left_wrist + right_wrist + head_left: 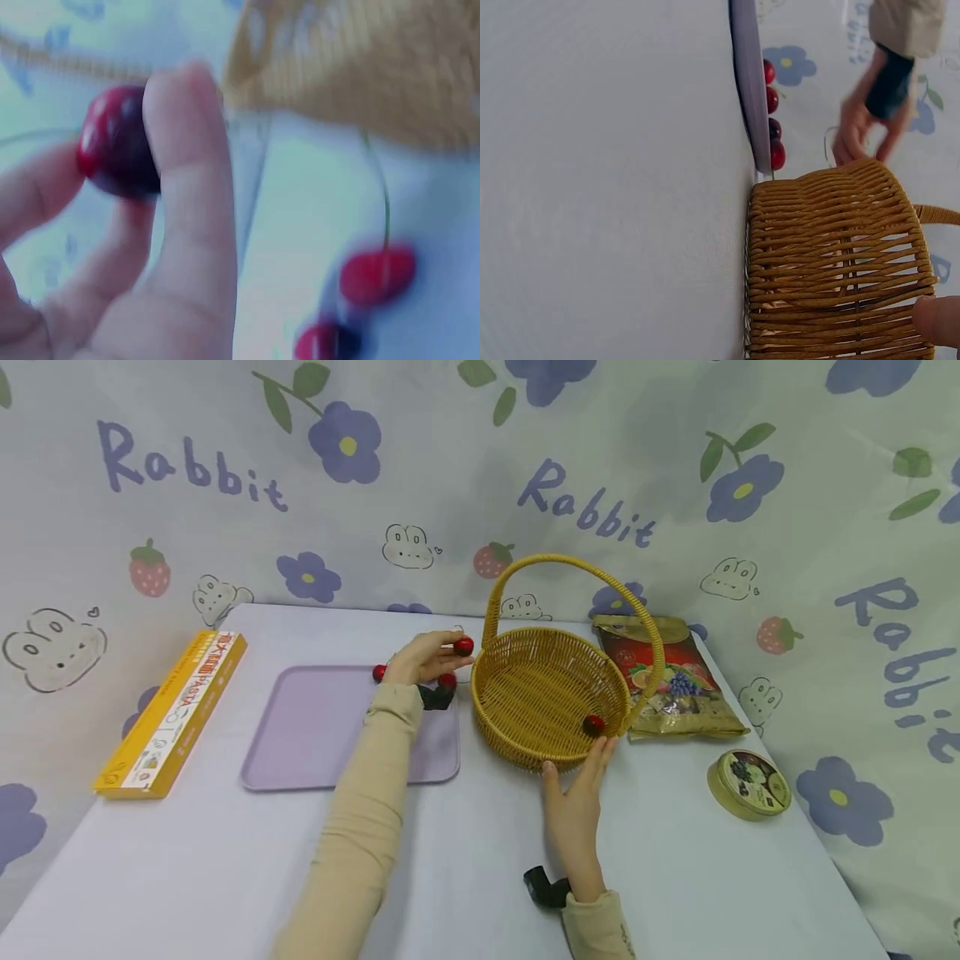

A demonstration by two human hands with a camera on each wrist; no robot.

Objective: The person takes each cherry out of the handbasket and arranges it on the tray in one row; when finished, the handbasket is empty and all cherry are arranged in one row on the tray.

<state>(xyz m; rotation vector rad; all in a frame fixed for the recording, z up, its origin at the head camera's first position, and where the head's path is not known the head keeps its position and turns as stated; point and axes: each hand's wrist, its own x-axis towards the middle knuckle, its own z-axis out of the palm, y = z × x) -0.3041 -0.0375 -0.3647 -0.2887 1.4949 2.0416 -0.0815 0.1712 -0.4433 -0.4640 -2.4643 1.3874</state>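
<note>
Right hand: Straight fingers of the right hand (577, 817) rest against the near side of a round, golden-brown woven basket (504, 745), not curled round it; a hard push could slide or tip the basket on the white table (472, 877).

Cherry inside: One glossy, dark red cherry (593, 725) lies by the basket's near right rim, close to the right fingertips; a tilt would probably set it rolling.

Lilac tray: A flat, rectangular, pale purple tray (307, 727) sits just left of the basket; a leftward slip could knock the two together.

Tray cherries: More round red cherries (447, 680) lie toward the tray's far right corner, beside the left wrist; a low sweep might roll them over the edge.

Left hand: Thumb and fingers of the left hand (427, 658) pinch a shiny red cherry (463, 646) just outside the basket's left rim. Smooth skin and slight contact could let it slip; released short, it would likely hit the table.

Arched handle: The tall, wrapped handle (551, 558) rises beside the held fruit; knuckles catching its left foot could jolt the basket.
</note>
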